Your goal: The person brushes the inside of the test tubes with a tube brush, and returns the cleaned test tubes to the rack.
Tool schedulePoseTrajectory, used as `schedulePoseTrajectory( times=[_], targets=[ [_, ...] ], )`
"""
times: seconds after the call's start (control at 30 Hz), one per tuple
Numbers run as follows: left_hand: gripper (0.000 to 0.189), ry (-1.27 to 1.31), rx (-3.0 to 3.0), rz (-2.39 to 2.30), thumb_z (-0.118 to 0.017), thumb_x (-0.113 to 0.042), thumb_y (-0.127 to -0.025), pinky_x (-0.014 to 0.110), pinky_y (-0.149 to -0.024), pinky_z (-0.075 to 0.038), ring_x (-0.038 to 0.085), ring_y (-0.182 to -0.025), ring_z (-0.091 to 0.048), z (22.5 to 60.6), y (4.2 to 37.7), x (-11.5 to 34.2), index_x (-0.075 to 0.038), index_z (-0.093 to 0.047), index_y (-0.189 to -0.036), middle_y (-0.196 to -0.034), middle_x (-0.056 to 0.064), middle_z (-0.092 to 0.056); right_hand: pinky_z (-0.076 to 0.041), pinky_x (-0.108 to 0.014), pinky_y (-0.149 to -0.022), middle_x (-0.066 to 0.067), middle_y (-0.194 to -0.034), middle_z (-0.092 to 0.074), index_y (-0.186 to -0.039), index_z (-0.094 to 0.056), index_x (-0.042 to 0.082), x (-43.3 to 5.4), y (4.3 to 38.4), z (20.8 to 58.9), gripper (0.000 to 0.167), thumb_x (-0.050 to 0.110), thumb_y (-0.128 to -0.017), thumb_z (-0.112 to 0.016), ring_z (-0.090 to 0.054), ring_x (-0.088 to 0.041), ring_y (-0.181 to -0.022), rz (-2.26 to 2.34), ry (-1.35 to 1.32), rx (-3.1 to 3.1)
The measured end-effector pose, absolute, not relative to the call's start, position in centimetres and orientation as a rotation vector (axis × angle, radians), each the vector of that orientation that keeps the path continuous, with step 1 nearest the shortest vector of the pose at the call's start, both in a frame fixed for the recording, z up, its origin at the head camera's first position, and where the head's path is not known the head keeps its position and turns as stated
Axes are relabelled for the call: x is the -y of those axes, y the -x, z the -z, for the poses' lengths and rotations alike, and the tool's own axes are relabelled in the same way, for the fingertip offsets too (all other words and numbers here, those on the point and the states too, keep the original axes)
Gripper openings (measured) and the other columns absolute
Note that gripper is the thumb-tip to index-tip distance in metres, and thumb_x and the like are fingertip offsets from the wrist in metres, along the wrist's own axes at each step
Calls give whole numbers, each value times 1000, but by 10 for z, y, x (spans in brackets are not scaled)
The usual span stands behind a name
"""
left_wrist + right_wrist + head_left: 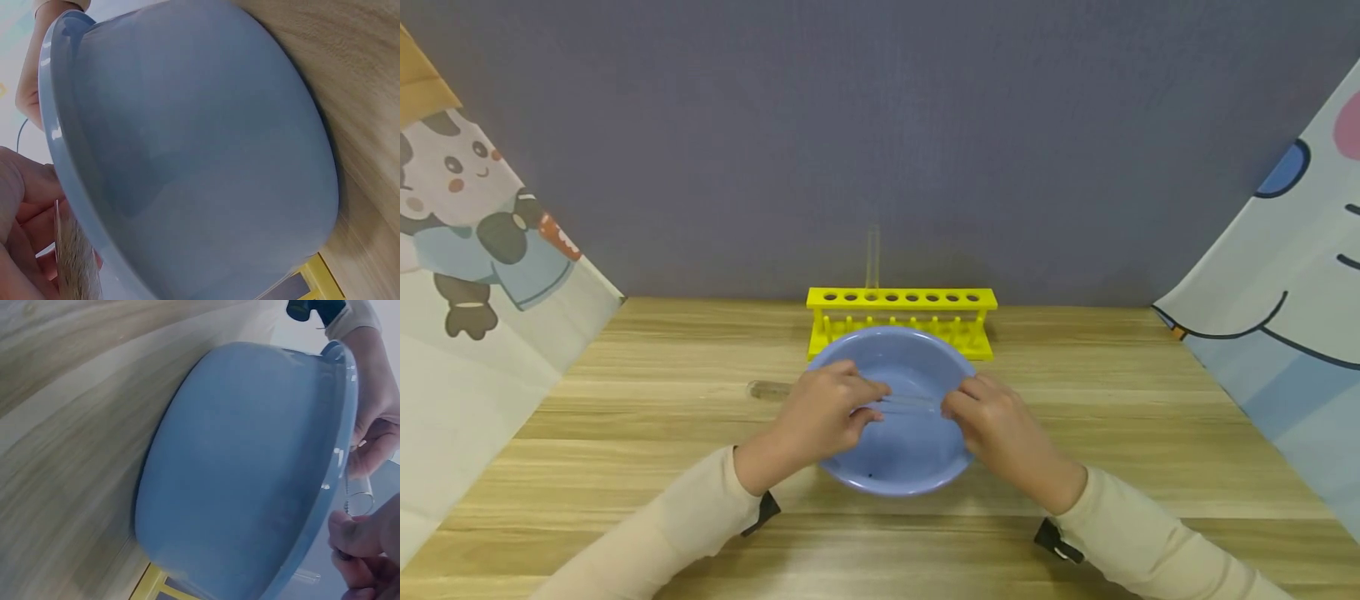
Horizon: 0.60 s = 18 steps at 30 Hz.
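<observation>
Over a blue plastic basin (902, 487), my left hand (827, 408) holds a clear glass test tube (910, 401) lying roughly level. Brown bristles of a test tube brush (78, 265) show at the tube's left end, apparently inside the glass. At the tube's mouth, seen in the right wrist view, a thin twisted wire comes out towards my right hand (1000, 417). Thumb and fingers of that hand pinch the brush's wire end, which they mostly cover. Both hands are above the basin's rim.
Behind the basin stands a yellow test tube rack (902, 298), with one upright test tube (872, 258) in it. A small dark speck (870, 475) lies inside the basin near its front. A grey wall (887, 150) rises at the wooden table's (1112, 400) back edge.
</observation>
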<state>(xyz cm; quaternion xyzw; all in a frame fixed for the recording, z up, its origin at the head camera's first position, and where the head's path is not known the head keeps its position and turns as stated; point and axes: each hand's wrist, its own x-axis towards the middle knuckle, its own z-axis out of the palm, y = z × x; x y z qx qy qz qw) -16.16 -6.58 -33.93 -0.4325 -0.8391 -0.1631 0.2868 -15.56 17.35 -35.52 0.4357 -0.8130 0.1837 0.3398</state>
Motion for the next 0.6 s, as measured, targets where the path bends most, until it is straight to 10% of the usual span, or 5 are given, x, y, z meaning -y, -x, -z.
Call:
schedulePoseTrajectory(
  times=[0.6],
  targets=[
    [22,1125,2228,403,-81,-15,-72,21,-61,-45,15,-67,-55,341,155,62,-8,-74,-91,-83,-2,-72,-44,-30,-57,-3,-70,-52,-74,-52,6,-170,152,349,33,-14,-63,-75,-49,-19,-64,-276,-1101,2202]
  ],
)
